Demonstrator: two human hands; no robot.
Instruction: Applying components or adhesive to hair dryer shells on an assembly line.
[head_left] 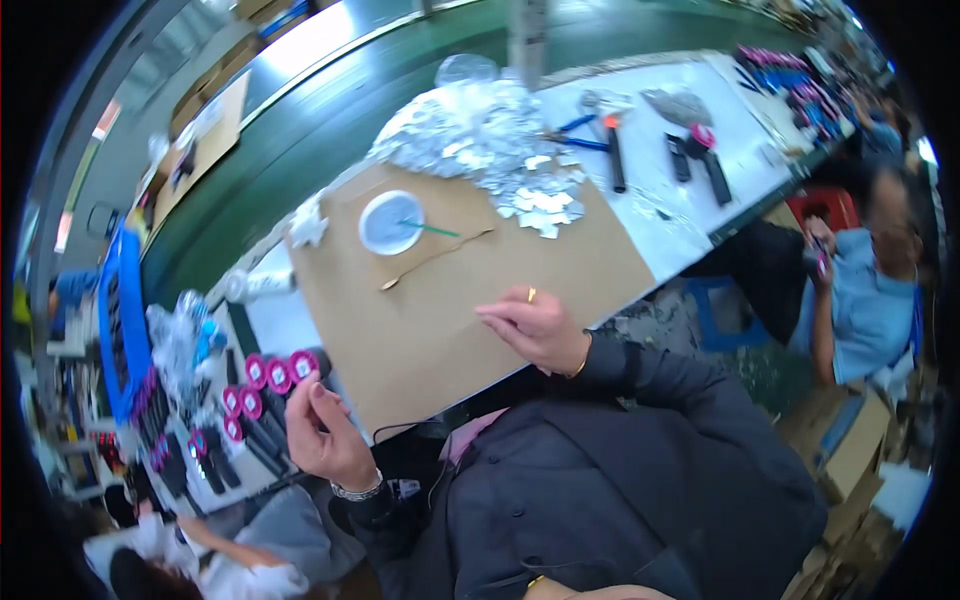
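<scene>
Right hand (pixel 545 332) in head view is over a flat brown cardboard sheet (pixel 420 335), thumb and fingers nearly together, can't tell if something small is pinched; left hand (pixel 328 435) half-curled, contents unclear, just beside black tubes with magenta round ends (pixel 278 376). Step looks like a lull between grips, and any pickup from here would call for spreading fingers first. Ahead-left of right grip, round white plastic tub (pixel 364 232) has pale unidentified contents and thin green stick (pixel 432 229); farther ahead-right, clear plastic bag (pixel 678 105) holds greyish bits.
</scene>
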